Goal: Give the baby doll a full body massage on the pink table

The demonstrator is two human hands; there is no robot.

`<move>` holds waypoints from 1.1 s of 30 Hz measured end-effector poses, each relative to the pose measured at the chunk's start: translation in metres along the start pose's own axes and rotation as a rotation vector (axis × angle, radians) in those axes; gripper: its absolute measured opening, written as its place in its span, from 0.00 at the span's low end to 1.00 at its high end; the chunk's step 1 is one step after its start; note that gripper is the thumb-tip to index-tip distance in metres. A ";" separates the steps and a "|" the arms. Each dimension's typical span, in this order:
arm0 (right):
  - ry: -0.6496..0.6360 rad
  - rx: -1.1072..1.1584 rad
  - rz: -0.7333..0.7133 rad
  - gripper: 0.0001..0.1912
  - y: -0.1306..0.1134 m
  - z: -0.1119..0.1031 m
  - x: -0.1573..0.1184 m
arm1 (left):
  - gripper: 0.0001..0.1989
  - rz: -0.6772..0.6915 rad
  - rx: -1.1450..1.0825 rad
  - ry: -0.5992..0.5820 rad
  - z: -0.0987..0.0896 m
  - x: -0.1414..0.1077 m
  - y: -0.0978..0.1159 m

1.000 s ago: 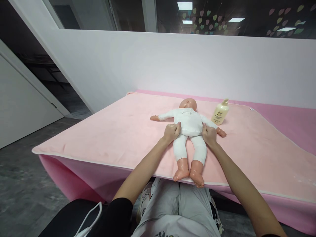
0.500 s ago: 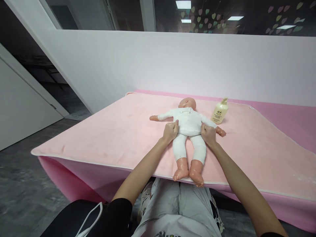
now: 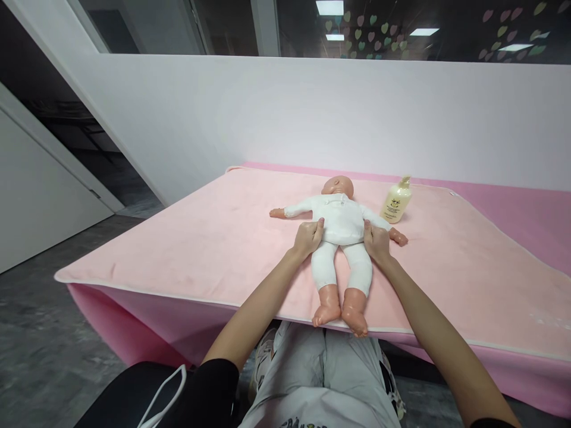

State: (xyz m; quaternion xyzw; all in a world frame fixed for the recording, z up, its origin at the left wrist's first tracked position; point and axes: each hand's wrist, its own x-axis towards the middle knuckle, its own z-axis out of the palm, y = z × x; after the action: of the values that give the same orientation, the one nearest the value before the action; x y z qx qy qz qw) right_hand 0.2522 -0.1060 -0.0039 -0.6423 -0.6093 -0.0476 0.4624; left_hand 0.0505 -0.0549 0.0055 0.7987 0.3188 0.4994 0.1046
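Observation:
A baby doll (image 3: 342,217) in a white outfit lies on its back on the pink blanket (image 3: 200,238), head toward the wall and bare feet at the near edge. My left hand (image 3: 309,236) is closed at the left side of the doll's waist, thumb up, gripping the edge of its white top. At the other side of the waist, my right hand (image 3: 376,239) is closed on the top's edge too. The doll's arms are spread out to both sides. A pale yellow pump bottle (image 3: 396,201) stands beside the doll's arm on the right.
Behind the table rises a white wall (image 3: 285,113) with a dark window above it. A darker pink cover (image 3: 513,220) shows under the blanket at the right. My legs are below the near edge, and a white door (image 3: 40,184) is at the left.
Both hands have barely moved, keeping their closed hold at the doll's waist. The whole view has shifted very slightly.

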 end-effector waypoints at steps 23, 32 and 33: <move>-0.132 -0.068 0.100 0.22 -0.003 -0.002 0.002 | 0.20 -0.037 0.238 -0.135 -0.002 -0.001 0.006; -0.121 0.036 0.291 0.14 -0.002 0.001 0.003 | 0.12 -0.184 0.227 -0.123 -0.005 0.002 0.013; -0.120 0.038 0.291 0.14 -0.002 0.001 0.003 | 0.11 -0.182 0.223 -0.125 -0.006 0.002 0.013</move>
State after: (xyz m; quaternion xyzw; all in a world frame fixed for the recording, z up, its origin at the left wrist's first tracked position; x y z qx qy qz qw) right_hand 0.2510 -0.1032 -0.0013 -0.7166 -0.5371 0.0698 0.4395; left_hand 0.0518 -0.0647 0.0164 0.8026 0.4363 0.3989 0.0798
